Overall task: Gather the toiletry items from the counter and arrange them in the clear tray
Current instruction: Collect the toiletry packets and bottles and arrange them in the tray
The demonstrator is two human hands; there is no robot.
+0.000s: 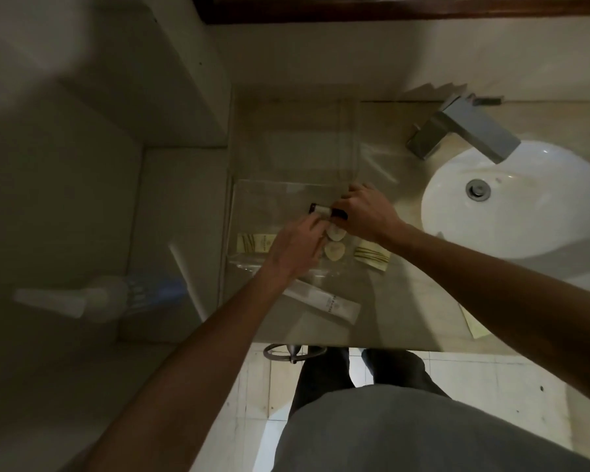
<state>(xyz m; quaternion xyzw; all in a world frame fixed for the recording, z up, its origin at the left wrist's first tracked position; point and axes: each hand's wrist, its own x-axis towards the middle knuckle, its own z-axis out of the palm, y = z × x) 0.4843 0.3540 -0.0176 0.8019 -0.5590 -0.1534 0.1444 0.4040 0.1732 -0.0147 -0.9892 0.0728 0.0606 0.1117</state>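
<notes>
Both hands pinch one small dark-capped white bottle (321,210): left hand (295,248) at its pale end, right hand (365,212) at its dark end, above the clear plastic tray (252,199).

Person seen from above: bare forearms, grey top, dark trousers.
Both arms are uncovered to past the elbow, with no sleeves, watch or rings showing. A plain grey shirt covers the torso; dark trousers clothe the legs below it.

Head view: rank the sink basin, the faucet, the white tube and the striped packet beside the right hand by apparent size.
1. Sink basin
2. Faucet
3. White tube, though nearer the camera
4. Striped packet
</notes>
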